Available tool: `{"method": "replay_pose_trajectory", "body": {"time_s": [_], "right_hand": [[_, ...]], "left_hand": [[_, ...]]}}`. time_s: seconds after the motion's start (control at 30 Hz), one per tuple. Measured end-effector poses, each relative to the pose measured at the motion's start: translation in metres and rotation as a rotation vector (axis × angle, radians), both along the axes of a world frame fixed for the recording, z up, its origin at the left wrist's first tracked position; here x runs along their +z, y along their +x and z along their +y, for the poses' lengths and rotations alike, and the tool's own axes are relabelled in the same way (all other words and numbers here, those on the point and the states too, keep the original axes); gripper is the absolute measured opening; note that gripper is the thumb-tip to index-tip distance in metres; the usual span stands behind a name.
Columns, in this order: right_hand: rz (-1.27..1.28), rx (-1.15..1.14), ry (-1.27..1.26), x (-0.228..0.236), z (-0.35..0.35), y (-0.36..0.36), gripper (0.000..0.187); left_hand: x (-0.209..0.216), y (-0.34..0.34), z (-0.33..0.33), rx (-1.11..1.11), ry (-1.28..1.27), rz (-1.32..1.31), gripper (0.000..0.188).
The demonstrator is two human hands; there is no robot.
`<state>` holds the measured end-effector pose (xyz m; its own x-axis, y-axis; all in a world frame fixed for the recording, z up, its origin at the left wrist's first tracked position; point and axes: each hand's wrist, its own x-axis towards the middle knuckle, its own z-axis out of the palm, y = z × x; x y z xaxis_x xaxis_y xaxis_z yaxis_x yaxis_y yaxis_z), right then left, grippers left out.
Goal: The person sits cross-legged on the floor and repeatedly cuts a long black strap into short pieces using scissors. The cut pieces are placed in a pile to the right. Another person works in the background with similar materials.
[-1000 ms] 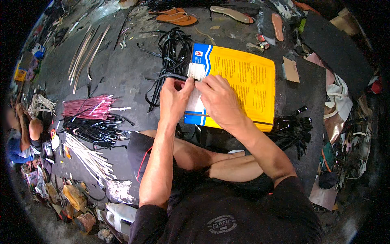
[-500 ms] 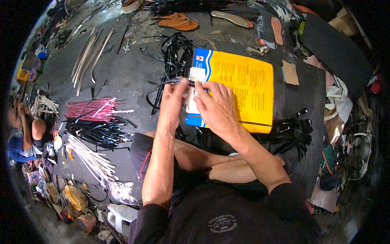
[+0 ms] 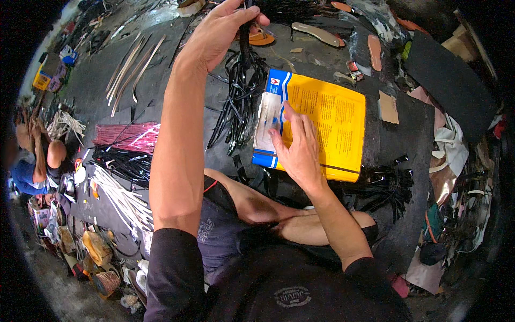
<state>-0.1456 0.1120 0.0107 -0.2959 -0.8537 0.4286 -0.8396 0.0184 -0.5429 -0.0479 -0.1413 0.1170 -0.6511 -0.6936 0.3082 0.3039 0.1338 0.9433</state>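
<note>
My left hand [image 3: 217, 33] is raised at the far edge, its fingers closed round the upper end of a bundle of glossy black strips [image 3: 241, 80]. The loose strips hang from it and trail over the dark floor mat. My right hand [image 3: 300, 150] is over a yellow rectangular panel [image 3: 338, 118] with a blue and white end, lying in front of my crossed legs. Its thumb and fingers are apart with nothing between them. The fingertips are near a worn whitish patch [image 3: 266, 126] on the panel; whether they touch it I cannot tell.
Pink strips [image 3: 126, 137], black strips [image 3: 126, 163] and white strips [image 3: 120, 196] lie in bundles on the left. Shoe soles [image 3: 318, 34] lie at the far side. More black strips [image 3: 389, 188] are right of the panel. Another person [image 3: 37, 155] sits at the far left.
My left hand has moved from the panel up to the far edge, lifting the black strips. My right hand's fingers have come apart over the panel.
</note>
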Motion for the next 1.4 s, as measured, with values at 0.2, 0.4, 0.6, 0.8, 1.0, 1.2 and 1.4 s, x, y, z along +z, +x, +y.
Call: {"method": "replay_pose_trajectory", "body": {"time_s": [0.2, 0.4, 0.6, 0.8, 1.0, 1.2, 1.4], "right_hand": [[0.02, 0.016, -0.014, 0.002, -0.001, 0.001, 0.062], [0.082, 0.065, -0.202, 0.009, 0.007, 0.002, 0.051], [-0.109, 0.328, -0.091, -0.033, 0.087, 0.046, 0.012], [-0.306, -0.048, 0.553, -0.143, 0.108, 0.037, 0.028], [-0.389, 0.048, 0.474, -0.167, 0.098, 0.041, 0.024], [-1.168, 0.36, 0.571, -0.042, 0.115, 0.018, 0.019], [-1.01, 0.322, 0.469, 0.071, 0.128, -0.01, 0.035]], "left_hand": [[-0.146, 0.043, 0.007, 0.217, -0.032, -0.876, 0.063], [-0.181, 0.1, 0.078, 0.156, -0.271, -1.13, 0.049], [-0.15, 0.117, 0.141, 0.172, -0.21, -1.039, 0.038], [-0.174, 0.114, 0.155, 0.174, -0.245, -1.01, 0.036], [-0.151, 0.118, 0.166, 0.247, -0.265, -0.947, 0.032], [-0.096, 0.131, 0.228, -0.034, 0.07, -0.283, 0.033], [-0.076, 0.105, 0.256, -0.393, 0.226, -0.4, 0.029]]}}
